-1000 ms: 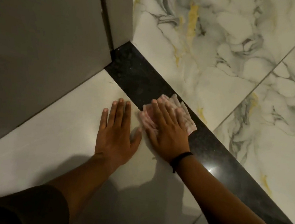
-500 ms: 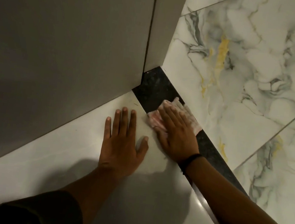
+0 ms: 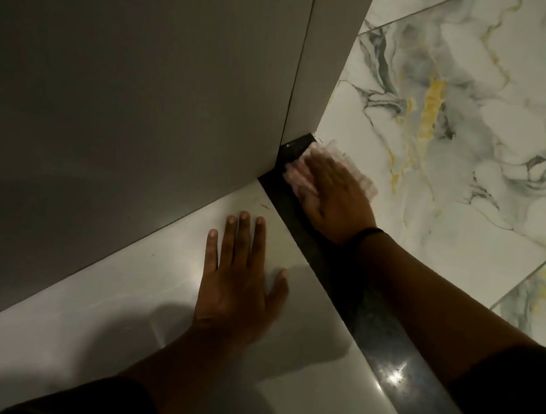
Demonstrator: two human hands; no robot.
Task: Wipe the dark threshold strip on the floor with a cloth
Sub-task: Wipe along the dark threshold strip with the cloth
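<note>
Pressing pale pink cloth [image 3: 297, 174] onto far end of dark threshold strip [image 3: 361, 312] with flat, straight-fingered right hand [image 3: 334, 196], close against door frame [image 3: 324, 76]; from there, running diagonally back toward the body; bracing with left hand [image 3: 239, 278] spread on grey tile [image 3: 119, 291], holding nothing.

Left hand [image 3: 238, 288] and right hand [image 3: 337, 197] are bare, sleeves [image 3: 514, 404] dark, with a thin black wristband [image 3: 366, 233] on the right.

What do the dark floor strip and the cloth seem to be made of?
Dark threshold strip: likely polished stone, perhaps granite; glossy, faintly speckled, mirroring a light glare. Cloth: pale pinkish, soft, textured fabric or paper towel; it crumples under the right hand, too blurred to tell which.
</note>
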